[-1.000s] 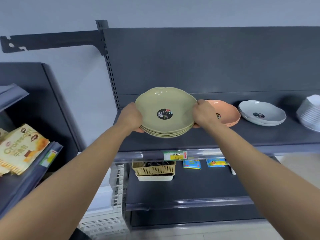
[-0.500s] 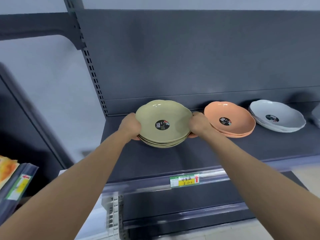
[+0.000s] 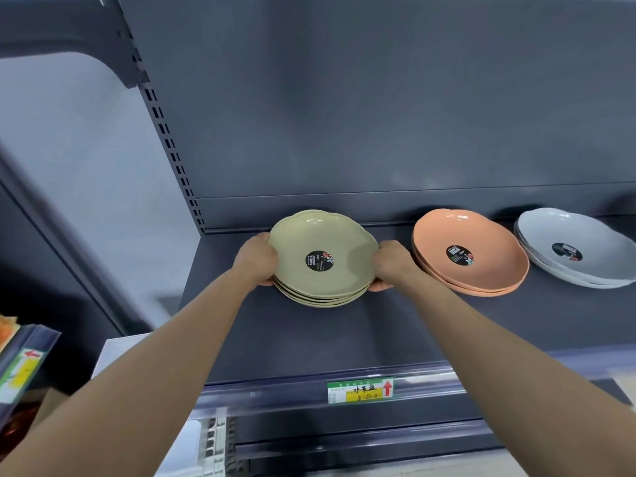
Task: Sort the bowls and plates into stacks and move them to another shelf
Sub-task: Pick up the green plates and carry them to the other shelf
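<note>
A stack of several pale green plates (image 3: 323, 246) with a round black sticker rests low on the dark shelf (image 3: 344, 339), near its back left corner. My left hand (image 3: 256, 259) grips the stack's left rim and my right hand (image 3: 389, 265) grips its right rim, fingers curled under. To the right stands a stack of orange plates (image 3: 481, 242), and further right a stack of white plates (image 3: 585, 235), both with black stickers.
A price label (image 3: 359, 390) sits on the shelf's front rail. The slotted upright (image 3: 165, 132) and back panel bound the shelf on the left and behind. A neighbouring rack's edge with a label (image 3: 24, 366) shows at the far left.
The green stack has moved forward and down onto the shelf's back left area. My view has come closer and the lower shelf with its basket has dropped out of sight.
</note>
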